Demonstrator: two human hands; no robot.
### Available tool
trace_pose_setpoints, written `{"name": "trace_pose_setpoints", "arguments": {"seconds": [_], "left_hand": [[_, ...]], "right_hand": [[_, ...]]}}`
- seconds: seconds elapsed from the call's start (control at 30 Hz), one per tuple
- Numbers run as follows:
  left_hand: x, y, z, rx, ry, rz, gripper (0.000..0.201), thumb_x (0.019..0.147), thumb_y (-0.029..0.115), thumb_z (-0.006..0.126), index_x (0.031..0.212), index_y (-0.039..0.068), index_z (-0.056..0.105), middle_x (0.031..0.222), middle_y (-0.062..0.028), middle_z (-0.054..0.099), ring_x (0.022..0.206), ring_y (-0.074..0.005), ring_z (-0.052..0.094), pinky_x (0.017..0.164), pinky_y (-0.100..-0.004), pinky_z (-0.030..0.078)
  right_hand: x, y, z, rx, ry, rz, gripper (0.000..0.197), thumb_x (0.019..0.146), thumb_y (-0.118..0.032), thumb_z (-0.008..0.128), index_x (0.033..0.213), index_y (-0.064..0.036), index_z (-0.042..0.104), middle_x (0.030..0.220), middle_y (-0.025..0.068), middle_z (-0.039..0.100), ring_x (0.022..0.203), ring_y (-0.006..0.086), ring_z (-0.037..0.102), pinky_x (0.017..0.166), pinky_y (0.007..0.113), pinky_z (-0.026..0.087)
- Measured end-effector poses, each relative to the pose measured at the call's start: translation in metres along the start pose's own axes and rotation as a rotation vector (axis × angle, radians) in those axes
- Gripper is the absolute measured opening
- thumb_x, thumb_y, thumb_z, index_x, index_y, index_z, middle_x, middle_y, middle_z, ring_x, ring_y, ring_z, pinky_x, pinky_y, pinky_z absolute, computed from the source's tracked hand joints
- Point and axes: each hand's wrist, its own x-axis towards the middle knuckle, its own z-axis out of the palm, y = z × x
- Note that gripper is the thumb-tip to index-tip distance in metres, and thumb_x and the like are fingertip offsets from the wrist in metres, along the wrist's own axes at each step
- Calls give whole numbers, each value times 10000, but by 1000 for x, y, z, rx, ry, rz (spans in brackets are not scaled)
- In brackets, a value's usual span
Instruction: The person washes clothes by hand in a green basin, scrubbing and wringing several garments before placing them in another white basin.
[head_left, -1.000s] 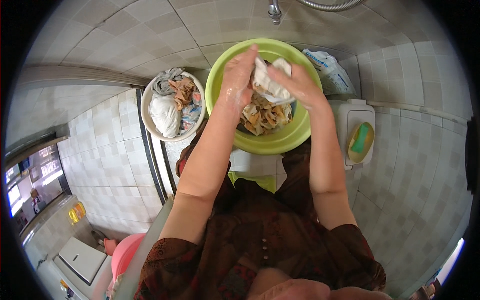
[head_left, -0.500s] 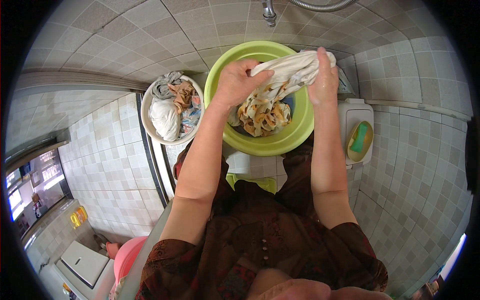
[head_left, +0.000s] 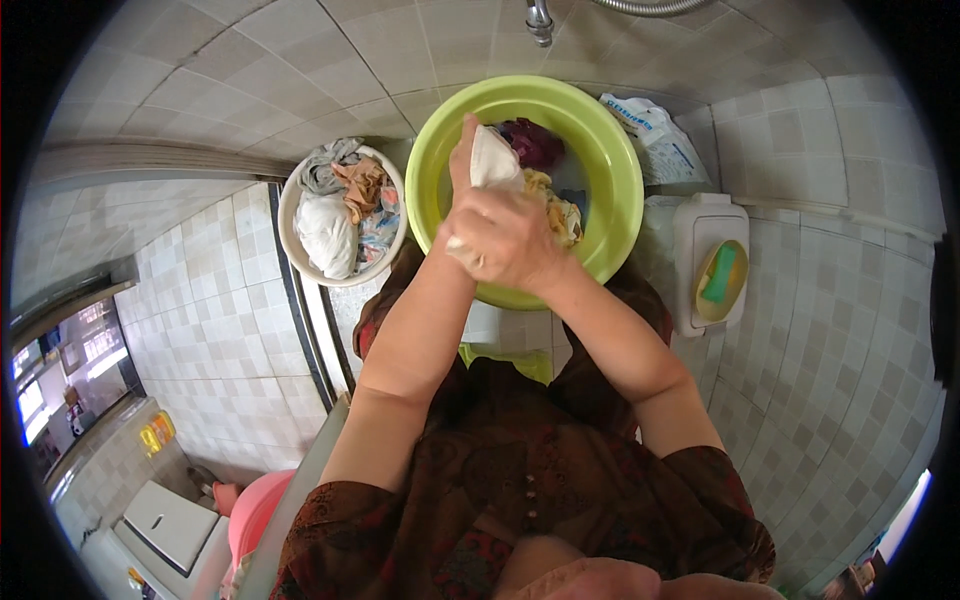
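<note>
squeezing a small white wet cloth (head_left: pixel 492 160), both hands are bunched up together over the big round lime-green plastic basin (head_left: pixel 615 170). the right hand (head_left: pixel 512 240) is on top, curled tight around the lower part of the cloth. the left hand (head_left: pixel 463 165) is mostly hidden under it, but its fingers go up along the left side of the cloth and hold it too. the top of the cloth sticks up above the hands.

inside the basin there is more wet washing: a dark red cloth (head_left: pixel 532 142) near the far side and a pale yellow patterned cloth (head_left: pixel 560 210) just beside the right hand.

to the left of the basin, very near it, sits a round white plastic bowl (head_left: pixel 290 225) full of mixed clothes (head_left: pixel 345 205). to the right is a white soap box (head_left: pixel 695 225) with a green and yellow sponge (head_left: pixel 719 275) in it. a crumpled plastic bag (head_left: pixel 650 135) lies behind the basin on the right. a metal tap (head_left: pixel 540 20) hangs above the basin. a pink plastic tub (head_left: pixel 255 515) is low down on the left.
</note>
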Motion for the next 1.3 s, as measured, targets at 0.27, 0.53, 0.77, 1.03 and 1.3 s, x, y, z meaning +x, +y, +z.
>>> {"name": "trace_pose_setpoints", "arguments": {"seconds": [0.27, 0.53, 0.77, 1.03, 1.3], "left_hand": [[-4, -20, 12, 599, 125, 256, 286, 932, 266, 457, 994, 9, 568, 850, -98, 614, 671, -194, 568, 602, -325, 480], [-9, -33, 59, 580, 397, 9, 244, 912, 254, 489, 1018, 56, 586, 888, -66, 597, 705, -196, 562, 589, -303, 465], [-14, -21, 90, 246, 496, -163, 287, 936, 297, 436, 947, 52, 584, 837, -42, 588, 735, -175, 568, 646, -318, 469], [0, -32, 4, 1068, 141, 407, 233, 908, 250, 493, 968, 40, 574, 902, -84, 609, 798, -185, 588, 673, -320, 480], [1, 8, 65, 35, 325, -129, 318, 959, 351, 437, 1061, 63, 526, 959, -89, 601, 848, -181, 611, 725, -310, 550]], "right_hand": [[25, 1, -10, -356, 156, 304, 203, 802, -253, 541, 744, -63, 583, 694, 184, 596, 631, 364, 594, 539, 428, 459], [36, 15, -32, -531, -69, 691, 237, 773, -277, 532, 718, -58, 602, 585, 185, 547, 584, 360, 587, 561, 427, 472], [37, 27, -34, -418, 58, 586, 266, 784, -281, 549, 649, -54, 582, 589, 171, 582, 545, 327, 597, 505, 402, 477], [30, -8, -12, -361, -10, 433, 277, 812, -263, 512, 679, -31, 583, 651, 190, 592, 604, 369, 592, 567, 412, 484], [51, 23, -48, 154, -6, 1027, 496, 908, -450, 483, 914, 32, 598, 915, 148, 641, 838, 230, 604, 736, 342, 450]]}}
